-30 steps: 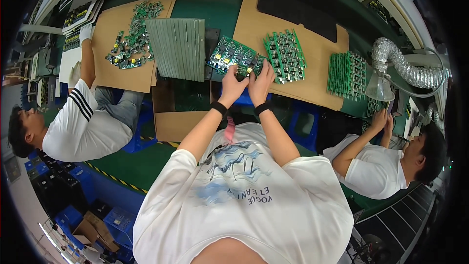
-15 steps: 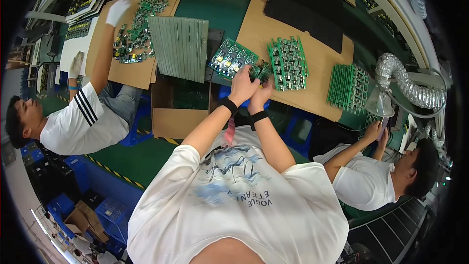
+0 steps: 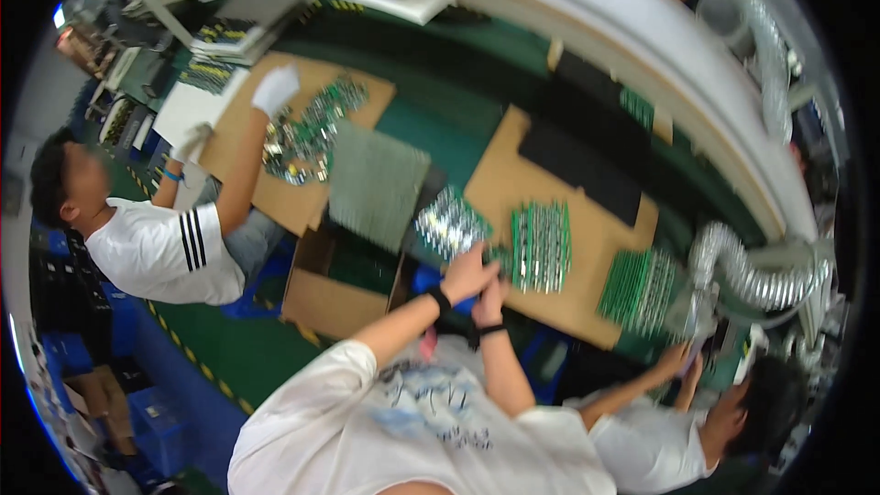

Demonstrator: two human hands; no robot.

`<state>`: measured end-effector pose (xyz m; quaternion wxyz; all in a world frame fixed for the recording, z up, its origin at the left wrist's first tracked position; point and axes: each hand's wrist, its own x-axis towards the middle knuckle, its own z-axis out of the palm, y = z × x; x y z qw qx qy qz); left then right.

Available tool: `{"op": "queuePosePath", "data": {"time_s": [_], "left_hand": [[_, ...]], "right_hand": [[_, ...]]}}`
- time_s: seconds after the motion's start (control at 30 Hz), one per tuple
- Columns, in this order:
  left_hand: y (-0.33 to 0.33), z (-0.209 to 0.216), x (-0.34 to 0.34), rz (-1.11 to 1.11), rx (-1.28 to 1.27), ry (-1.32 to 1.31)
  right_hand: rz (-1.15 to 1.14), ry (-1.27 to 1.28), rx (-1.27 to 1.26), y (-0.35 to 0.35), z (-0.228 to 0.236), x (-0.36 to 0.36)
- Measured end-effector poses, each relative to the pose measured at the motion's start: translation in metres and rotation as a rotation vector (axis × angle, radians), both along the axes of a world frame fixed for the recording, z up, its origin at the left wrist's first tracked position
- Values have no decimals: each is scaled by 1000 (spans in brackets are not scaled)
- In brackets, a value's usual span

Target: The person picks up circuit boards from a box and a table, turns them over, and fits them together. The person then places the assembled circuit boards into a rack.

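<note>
My left hand [image 3: 469,275] is closed at the lower right edge of a green circuit board panel [image 3: 453,222], which is covered in small shiny parts. Close beside it, my right hand [image 3: 490,302] is closed too, its fingertips near the left ones. Between and just beyond the fingers shows a small dark green circuit board [image 3: 498,258], blurred by motion. Just right of the hands stands a row of circuit boards [image 3: 539,246] on edge on a brown cardboard sheet [image 3: 490,170]. Black bands circle both wrists.
A grey ridged panel [image 3: 378,185] and an open cardboard box [image 3: 335,298] lie to the left. Beyond them a gloved co-worker [image 3: 197,247] reaches over piled boards [image 3: 312,133]. Another row of boards [image 3: 637,291], a silver duct [image 3: 770,280] and a second co-worker [image 3: 660,431] are at right.
The whole view has tilted and shifted, so the bench appears lower and an overhead shelf shows more. My hands stay together beside the panel. The left co-worker's gloved hand is still over the pile.
</note>
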<state>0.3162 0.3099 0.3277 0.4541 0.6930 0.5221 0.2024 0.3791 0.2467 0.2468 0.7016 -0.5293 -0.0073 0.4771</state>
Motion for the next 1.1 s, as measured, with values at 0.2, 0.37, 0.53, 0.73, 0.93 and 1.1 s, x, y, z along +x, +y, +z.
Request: {"op": "queuePosePath", "data": {"time_s": [0.2, 0.37, 0.53, 0.73, 0.93, 1.1], "left_hand": [[-9, -7, -21, -71, 64, -50], [-15, 23, -36, -60, -482, -200], [-12, 24, -66, 237, -583, -483], [-17, 8, -105, 345, -247, -293], [-26, 50, -133, 543, 145, -144], [-39, 69, -182, 700, 139, -202]], "right_hand": [[85, 104, -58, -22, 13, -2], [215, 19, -34, -39, 41, 2], [265, 106, -75, -54, 85, -3], [507, 525, 35, -40, 145, -25], [789, 503, 67, -9, 128, -61], [1078, 471, 99, 25, 134, -104]]}}
